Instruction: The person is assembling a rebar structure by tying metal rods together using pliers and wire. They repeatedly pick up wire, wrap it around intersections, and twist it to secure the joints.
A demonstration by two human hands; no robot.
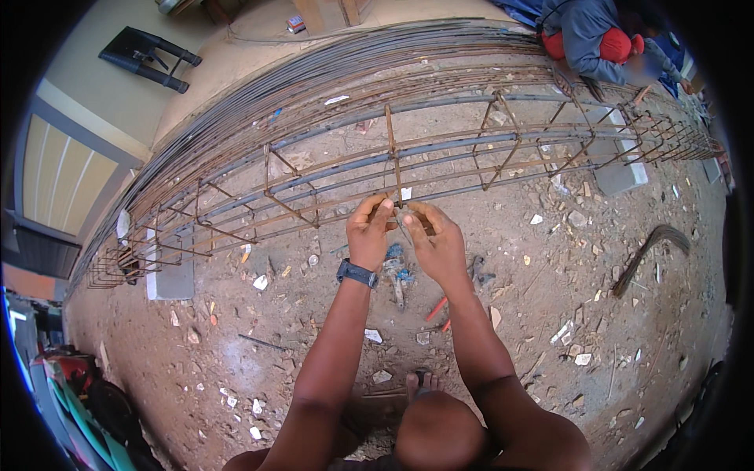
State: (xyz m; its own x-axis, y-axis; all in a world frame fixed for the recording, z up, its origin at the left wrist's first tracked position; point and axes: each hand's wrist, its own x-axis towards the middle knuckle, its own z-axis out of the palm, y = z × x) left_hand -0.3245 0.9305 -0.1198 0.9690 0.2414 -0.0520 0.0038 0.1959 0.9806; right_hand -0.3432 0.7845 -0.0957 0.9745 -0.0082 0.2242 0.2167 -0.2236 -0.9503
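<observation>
A long cage of steel reinforcing bars (471,143) with square stirrups runs across in front of me. Both my hands meet at its near lower bar, by the bottom corner of a rusty stirrup (391,137). My left hand (367,235), with a dark watch (357,273) on its wrist, has thumb and fingers closed around that joint. Close beside it, my right hand (437,242) pinches with thumb and forefinger. A thin strand like tie wire shows between the hands; its ends are hidden by the fingers.
Concrete blocks (171,276) prop the cage. Long loose bars (236,90) lie behind it. A bundle of thin wire (652,255) rests at the right, and a red-handled tool (437,309) near my right forearm. Another person (585,43) crouches at the far right. Rubble litters the dirt.
</observation>
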